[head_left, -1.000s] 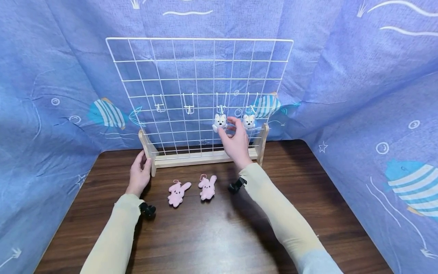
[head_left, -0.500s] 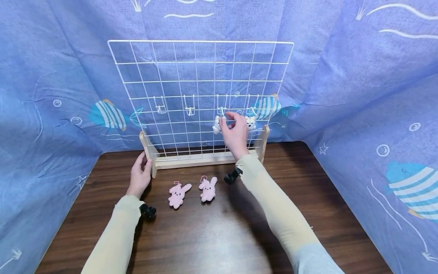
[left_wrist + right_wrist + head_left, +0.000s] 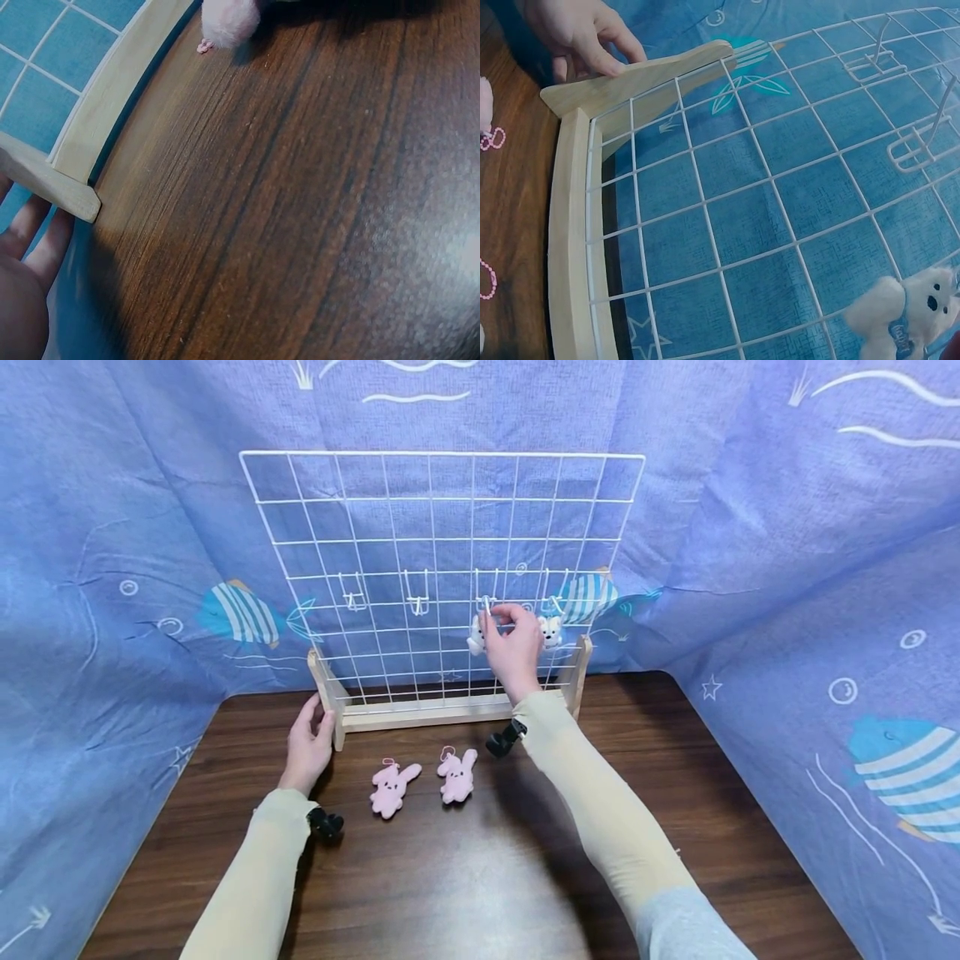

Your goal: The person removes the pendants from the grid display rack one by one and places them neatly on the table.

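My right hand (image 3: 515, 647) pinches the top of a white bear keychain (image 3: 926, 315) hanging at a hook (image 3: 486, 602) on the white wire grid rack (image 3: 429, 500). Its fingers cover much of the bear in the head view; the right wrist view shows its dark nose and blue scarf. Just right of that hand, a second white bear keychain (image 3: 551, 631) hangs from the rightmost hook. My left hand (image 3: 309, 748) grips the rack's wooden end foot (image 3: 327, 697), thumb on the near side and fingers behind.
Two pink bunny keychains (image 3: 390, 789) with bead loops lie on the dark wooden table (image 3: 450, 877) before the rack. Two bare hooks (image 3: 417, 602) hang on the grid's left half. A blue fish-print curtain (image 3: 780, 568) surrounds the table's back and sides.
My right hand has moved from the bear's side up to its top, below the hook, now covering more of the bear. The left hand keeps its grip on the wooden foot.
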Demonstrator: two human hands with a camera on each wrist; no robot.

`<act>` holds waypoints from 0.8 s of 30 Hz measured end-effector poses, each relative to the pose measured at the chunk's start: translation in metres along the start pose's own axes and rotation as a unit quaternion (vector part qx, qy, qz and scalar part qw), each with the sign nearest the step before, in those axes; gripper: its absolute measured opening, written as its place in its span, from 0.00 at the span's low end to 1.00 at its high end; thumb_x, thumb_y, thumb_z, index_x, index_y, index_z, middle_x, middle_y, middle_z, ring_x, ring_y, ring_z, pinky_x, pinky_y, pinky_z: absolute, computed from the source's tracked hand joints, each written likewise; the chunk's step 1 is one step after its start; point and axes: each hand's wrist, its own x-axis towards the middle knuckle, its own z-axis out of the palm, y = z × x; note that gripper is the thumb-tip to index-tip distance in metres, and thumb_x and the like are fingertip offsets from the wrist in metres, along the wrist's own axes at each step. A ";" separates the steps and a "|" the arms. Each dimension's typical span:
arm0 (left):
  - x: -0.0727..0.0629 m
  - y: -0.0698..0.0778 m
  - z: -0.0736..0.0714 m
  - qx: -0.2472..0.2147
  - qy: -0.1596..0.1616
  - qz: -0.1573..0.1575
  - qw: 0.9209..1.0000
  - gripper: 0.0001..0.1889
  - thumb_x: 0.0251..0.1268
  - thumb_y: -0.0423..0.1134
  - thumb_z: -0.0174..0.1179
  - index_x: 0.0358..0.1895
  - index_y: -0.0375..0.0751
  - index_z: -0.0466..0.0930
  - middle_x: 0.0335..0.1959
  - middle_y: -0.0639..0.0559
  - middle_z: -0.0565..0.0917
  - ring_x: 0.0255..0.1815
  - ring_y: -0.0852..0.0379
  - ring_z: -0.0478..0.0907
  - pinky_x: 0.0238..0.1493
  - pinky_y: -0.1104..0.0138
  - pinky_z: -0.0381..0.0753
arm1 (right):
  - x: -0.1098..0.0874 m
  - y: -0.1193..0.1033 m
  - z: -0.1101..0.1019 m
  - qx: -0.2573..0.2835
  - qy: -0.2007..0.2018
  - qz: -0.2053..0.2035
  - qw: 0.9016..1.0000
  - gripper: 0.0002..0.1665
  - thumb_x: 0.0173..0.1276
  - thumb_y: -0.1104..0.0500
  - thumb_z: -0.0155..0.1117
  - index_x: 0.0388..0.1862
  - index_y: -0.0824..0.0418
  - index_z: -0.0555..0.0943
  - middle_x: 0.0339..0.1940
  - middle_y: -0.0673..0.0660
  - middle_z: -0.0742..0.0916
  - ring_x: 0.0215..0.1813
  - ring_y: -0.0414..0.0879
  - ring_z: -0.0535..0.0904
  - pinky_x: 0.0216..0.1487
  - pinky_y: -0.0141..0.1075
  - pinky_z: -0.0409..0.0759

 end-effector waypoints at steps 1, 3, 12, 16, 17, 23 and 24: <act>0.000 0.000 0.000 0.001 -0.001 0.001 1.000 0.27 0.86 0.38 0.49 0.82 0.41 0.62 0.69 0.32 0.77 0.63 0.41 0.77 0.49 0.84 0.72 | 0.000 -0.001 0.000 -0.001 0.000 0.001 1.000 0.13 0.71 0.51 0.74 0.45 0.58 0.89 0.40 0.55 0.86 0.41 0.48 0.79 0.51 0.42 0.75; 0.000 0.000 0.001 0.000 0.000 0.002 1.000 0.27 0.86 0.37 0.49 0.82 0.41 0.62 0.69 0.32 0.78 0.63 0.41 0.78 0.49 0.84 0.72 | 0.000 -0.002 0.000 -0.003 -0.001 -0.001 1.000 0.12 0.71 0.52 0.74 0.44 0.59 0.90 0.40 0.55 0.86 0.43 0.49 0.79 0.50 0.42 0.75; 0.002 -0.001 0.001 -0.010 0.002 0.009 1.000 0.26 0.86 0.36 0.49 0.81 0.38 0.63 0.67 0.29 0.78 0.60 0.37 0.79 0.47 0.84 0.73 | 0.000 0.001 -0.002 0.044 -0.003 -0.018 0.999 0.08 0.72 0.57 0.72 0.41 0.62 0.90 0.35 0.56 0.87 0.36 0.47 0.82 0.41 0.32 0.78; 0.002 0.000 0.001 -0.017 0.000 0.011 1.000 0.27 0.86 0.36 0.49 0.82 0.37 0.62 0.68 0.28 0.77 0.61 0.36 0.79 0.47 0.85 0.72 | -0.002 0.002 -0.006 0.077 -0.012 -0.020 0.997 0.08 0.72 0.58 0.72 0.40 0.63 0.89 0.39 0.56 0.88 0.35 0.44 0.81 0.40 0.31 0.78; 0.002 0.001 0.000 -0.017 0.000 0.009 1.000 0.27 0.85 0.36 0.49 0.82 0.37 0.62 0.68 0.28 0.77 0.61 0.36 0.78 0.47 0.85 0.72 | -0.003 0.002 -0.006 0.082 -0.014 -0.020 0.996 0.08 0.73 0.58 0.71 0.41 0.63 0.89 0.40 0.56 0.88 0.35 0.44 0.81 0.40 0.31 0.78; 0.000 0.003 -0.001 0.000 0.002 0.001 1.000 0.27 0.86 0.38 0.50 0.82 0.41 0.62 0.68 0.32 0.78 0.60 0.43 0.78 0.48 0.84 0.71 | -0.009 0.001 -0.012 0.106 -0.019 -0.040 0.993 0.08 0.73 0.58 0.70 0.41 0.64 0.88 0.35 0.59 0.89 0.38 0.45 0.80 0.40 0.37 0.80; 0.000 0.002 -0.001 0.001 0.002 0.000 1.000 0.27 0.86 0.38 0.50 0.82 0.41 0.62 0.68 0.32 0.78 0.59 0.47 0.79 0.48 0.84 0.72 | -0.009 0.001 -0.012 0.110 -0.019 -0.044 0.993 0.08 0.73 0.59 0.70 0.41 0.64 0.88 0.33 0.59 0.89 0.37 0.45 0.80 0.40 0.37 0.80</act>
